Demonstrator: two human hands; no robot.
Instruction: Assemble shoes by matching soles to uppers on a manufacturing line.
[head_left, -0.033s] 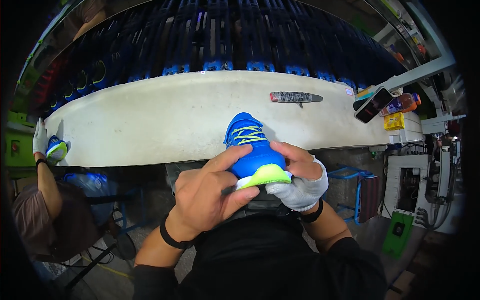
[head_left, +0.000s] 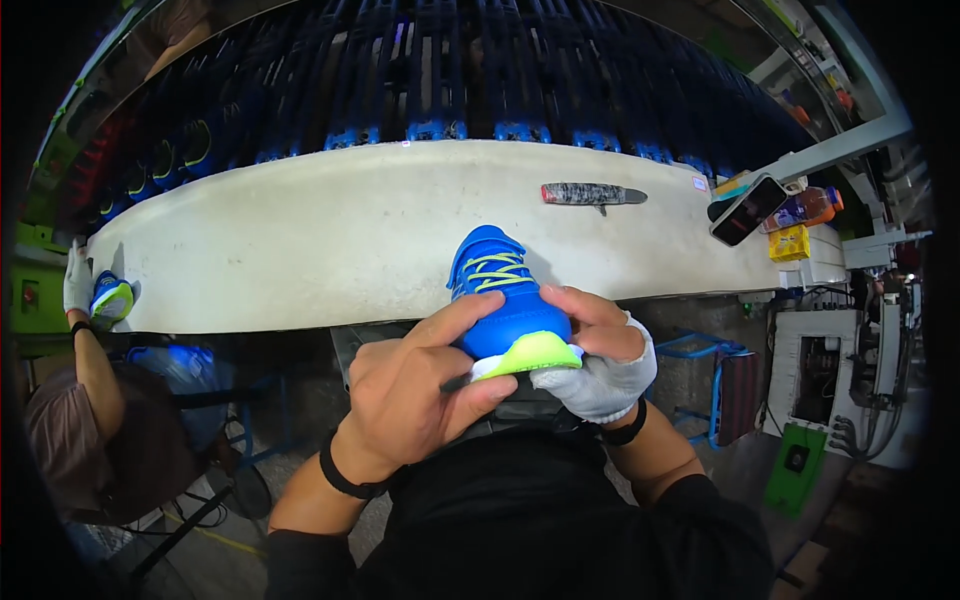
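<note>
A blue shoe (head_left: 505,305) with yellow-green laces is held between my two hands at the table's near edge, its toe and bright yellow-green and white sole turned toward me. My bare left hand (head_left: 410,385) grips the left side, thumb under the sole and forefinger on the upper. On the other side my right hand (head_left: 605,370), in a white glove with bare fingertips, closes round the toe. Its forefinger presses the blue upper, and its thumb lies by the sole edge. The shoe's heel end points to the far side, over the pale tabletop (head_left: 330,235).
A wrapped-handle knife (head_left: 590,194) lies farther back on the table. At the right are a phone (head_left: 748,211), a bottle (head_left: 805,208) and a yellow box (head_left: 789,243). A co-worker's gloved hand (head_left: 78,280) is beside another blue shoe (head_left: 111,300) at far left. Dark conveyor slats (head_left: 430,80) run behind.
</note>
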